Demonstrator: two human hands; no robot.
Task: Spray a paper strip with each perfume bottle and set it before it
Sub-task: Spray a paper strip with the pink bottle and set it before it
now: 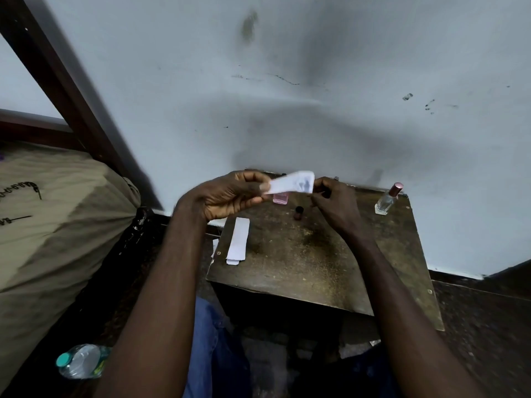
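A: Right, the paper strip (290,183) is up in the air over the far edge of the table (301,254), pinched at its left end by the left hand (230,196), thumb and fingers closed on it.

B: And the right hand (333,202)?

A: Just at the strip's other end, fingers curled round a small dark thing (325,193). It's blurred, but I'd take it for a bottle, since a dark cap (298,213) stands loose on the table below.

B: So the spraying step, by my reading.

A: I'd say so. The pink bottle (280,198) sits near the far edge, half hidden behind the strip. The clear bottle (386,201) with its rosy cap stands at the far right corner. Spare strips (238,239) lie stacked along the left edge.

B: Next?

A: Nozzle aimed at the paper, a short press, then the strip laid flat in front of its bottle. No strip lies before any bottle yet.
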